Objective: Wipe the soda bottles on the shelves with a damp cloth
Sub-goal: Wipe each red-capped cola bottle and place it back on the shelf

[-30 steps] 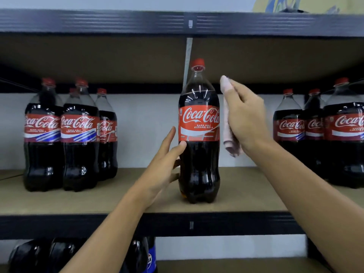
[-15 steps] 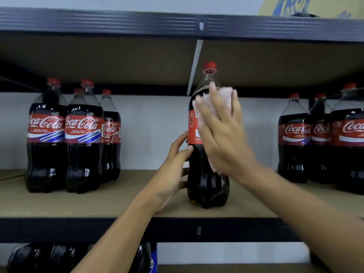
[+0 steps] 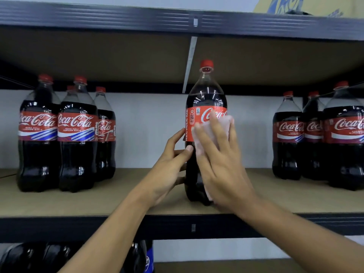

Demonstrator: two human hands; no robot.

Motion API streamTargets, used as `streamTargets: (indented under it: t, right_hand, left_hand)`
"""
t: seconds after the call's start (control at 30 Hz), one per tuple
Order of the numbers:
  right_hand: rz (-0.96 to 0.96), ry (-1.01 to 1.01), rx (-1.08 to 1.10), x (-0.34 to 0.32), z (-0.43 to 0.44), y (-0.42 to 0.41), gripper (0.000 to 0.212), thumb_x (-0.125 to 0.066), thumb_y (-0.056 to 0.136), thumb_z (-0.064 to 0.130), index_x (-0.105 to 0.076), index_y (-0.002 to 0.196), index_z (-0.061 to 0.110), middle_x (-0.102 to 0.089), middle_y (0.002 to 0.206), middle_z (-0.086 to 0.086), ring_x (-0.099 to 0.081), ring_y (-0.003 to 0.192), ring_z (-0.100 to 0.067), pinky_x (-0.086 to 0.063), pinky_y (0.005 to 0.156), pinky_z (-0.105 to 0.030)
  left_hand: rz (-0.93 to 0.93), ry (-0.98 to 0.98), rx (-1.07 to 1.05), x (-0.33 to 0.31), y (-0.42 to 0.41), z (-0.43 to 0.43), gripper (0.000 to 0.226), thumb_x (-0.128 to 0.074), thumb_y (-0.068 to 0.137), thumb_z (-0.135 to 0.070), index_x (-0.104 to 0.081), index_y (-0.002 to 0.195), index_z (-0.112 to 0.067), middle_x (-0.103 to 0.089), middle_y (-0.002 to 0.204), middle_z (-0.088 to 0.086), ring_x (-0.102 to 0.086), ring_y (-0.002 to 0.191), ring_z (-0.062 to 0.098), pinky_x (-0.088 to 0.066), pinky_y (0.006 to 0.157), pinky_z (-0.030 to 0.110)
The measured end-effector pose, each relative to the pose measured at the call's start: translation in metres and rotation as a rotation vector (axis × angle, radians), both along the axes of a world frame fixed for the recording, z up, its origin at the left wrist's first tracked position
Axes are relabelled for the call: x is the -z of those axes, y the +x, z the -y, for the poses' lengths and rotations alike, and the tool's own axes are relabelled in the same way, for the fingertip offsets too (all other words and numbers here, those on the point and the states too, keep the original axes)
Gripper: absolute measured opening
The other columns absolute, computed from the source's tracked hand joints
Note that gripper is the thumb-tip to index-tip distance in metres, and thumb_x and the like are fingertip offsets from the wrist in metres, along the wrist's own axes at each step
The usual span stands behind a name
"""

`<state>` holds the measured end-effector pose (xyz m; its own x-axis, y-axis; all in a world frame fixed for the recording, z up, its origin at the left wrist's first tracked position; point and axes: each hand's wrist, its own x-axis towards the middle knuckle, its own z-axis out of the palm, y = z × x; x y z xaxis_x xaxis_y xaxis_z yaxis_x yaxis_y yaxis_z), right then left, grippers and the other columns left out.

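One tall soda bottle (image 3: 205, 99) with a red cap and red label stands alone near the front of the middle shelf (image 3: 128, 196). My left hand (image 3: 169, 170) grips its left side at mid height, thumb on the front and fingers reaching behind. My right hand (image 3: 222, 170) lies flat on the front of the bottle. Its straight, spread fingers press a pale pink cloth (image 3: 222, 125) against the label and the dark body below. Part of the label and the bottle's lower front are hidden by this hand.
Several matching bottles (image 3: 76, 146) stand grouped at the shelf's left and more bottles (image 3: 342, 144) at the right, with bare board around the middle one. The upper shelf's dark beam (image 3: 118, 18) runs overhead. Dark bottle tops (image 3: 29, 257) show on the shelf below.
My right hand moved from beside the bottle onto its front with the cloth, then slid down from the shoulder to the label and body. The left hand closed in round the bottle's side.
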<state>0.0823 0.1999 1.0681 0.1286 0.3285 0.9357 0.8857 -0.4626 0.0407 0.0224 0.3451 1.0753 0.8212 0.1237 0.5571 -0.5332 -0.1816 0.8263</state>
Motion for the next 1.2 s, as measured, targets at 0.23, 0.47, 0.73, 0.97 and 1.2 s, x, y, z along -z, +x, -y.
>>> streamTargets:
  t: [0.23,0.47,0.73,0.97,1.2]
  right_hand:
    - [-0.045,0.259,-0.155,-0.115,-0.010,0.009,0.039,-0.044,0.105,0.033,-0.058,0.142,0.030,-0.024,0.160,-0.003,-0.041,0.139,-0.019,-0.044,0.103,-0.032]
    - [0.046,0.070,0.034,-0.008,-0.008,-0.002,0.053,-0.029,0.109,0.040,-0.026,0.161,0.032,0.003,0.171,0.002,0.017,0.157,-0.029,-0.010,0.125,-0.045]
    - [0.026,0.124,0.170,-0.065,0.001,0.018,0.063,0.003,0.105,0.053,-0.008,0.164,0.034,-0.002,0.173,0.004,0.011,0.158,-0.028,0.001,0.125,-0.059]
    - [0.115,0.162,0.034,-0.083,0.001,0.019,0.053,-0.019,0.111,0.039,-0.028,0.161,0.023,-0.024,0.169,0.001,-0.015,0.157,-0.015,-0.021,0.122,-0.038]
    - [-0.025,-0.008,-0.047,0.021,0.017,-0.002,0.060,-0.023,0.111,0.043,0.001,0.165,0.028,0.025,0.168,0.011,0.024,0.155,-0.016,-0.004,0.125,-0.042]
  left_hand:
    - [-0.038,-0.065,0.016,-0.009,-0.002,0.009,0.041,-0.050,0.104,-0.047,-0.040,0.144,-0.055,-0.064,0.130,-0.005,-0.065,0.118,0.024,-0.053,0.104,0.053]
    - [-0.003,-0.044,-0.020,-0.005,0.001,0.005,0.042,-0.055,0.099,-0.051,-0.043,0.140,-0.055,-0.072,0.121,-0.003,-0.073,0.109,0.022,-0.057,0.098,0.055]
    - [-0.023,-0.061,0.051,-0.005,0.003,0.004,0.052,-0.062,0.086,-0.057,-0.048,0.136,-0.055,-0.073,0.120,-0.009,-0.072,0.113,0.026,-0.053,0.103,0.059]
    - [0.033,-0.013,0.030,-0.005,0.001,0.007,0.057,-0.057,0.088,-0.054,-0.044,0.143,-0.047,-0.072,0.124,-0.013,-0.066,0.121,0.010,-0.046,0.113,0.046]
    - [0.039,-0.041,0.022,-0.007,0.001,0.009,0.047,-0.051,0.099,-0.050,-0.042,0.145,-0.056,-0.069,0.132,-0.009,-0.064,0.126,0.018,-0.048,0.111,0.050]
